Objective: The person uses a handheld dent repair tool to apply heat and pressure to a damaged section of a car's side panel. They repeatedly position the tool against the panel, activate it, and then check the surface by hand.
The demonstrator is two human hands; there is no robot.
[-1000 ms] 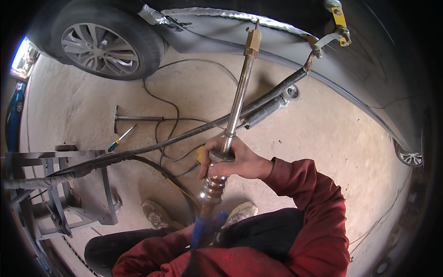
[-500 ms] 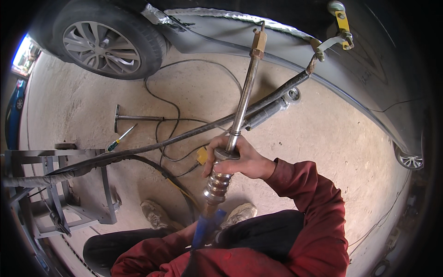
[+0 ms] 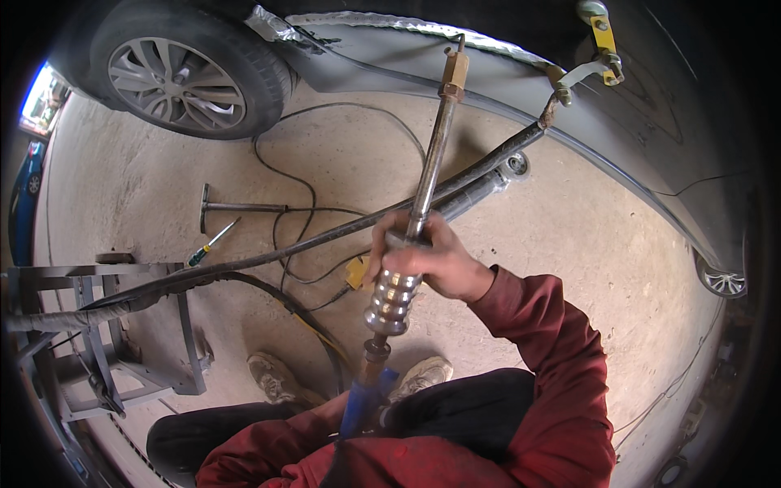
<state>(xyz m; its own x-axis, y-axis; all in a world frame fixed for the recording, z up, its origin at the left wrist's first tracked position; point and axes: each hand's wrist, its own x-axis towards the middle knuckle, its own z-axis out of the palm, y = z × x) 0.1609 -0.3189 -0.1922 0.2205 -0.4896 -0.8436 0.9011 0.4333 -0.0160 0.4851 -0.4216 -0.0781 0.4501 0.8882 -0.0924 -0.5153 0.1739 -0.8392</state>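
Head view: a person is sitting on the ground beside a grey car (image 3: 504, 89), working a slide hammer (image 3: 423, 187).
Right hand (image 3: 431, 260): it is wrapping tight around the silver sliding weight (image 3: 390, 297).
Left hand: it is hiding low by the blue handle (image 3: 362, 403); I cannot tell its grip.
Tool tip: it is touching the car's lower edge.
Change: the weight and hand are sitting a bit lower on the rod than a second ago, so a pull is going on.
Nearby: a screwdriver (image 3: 213, 241) and black cables (image 3: 309, 220) are lying on the floor.
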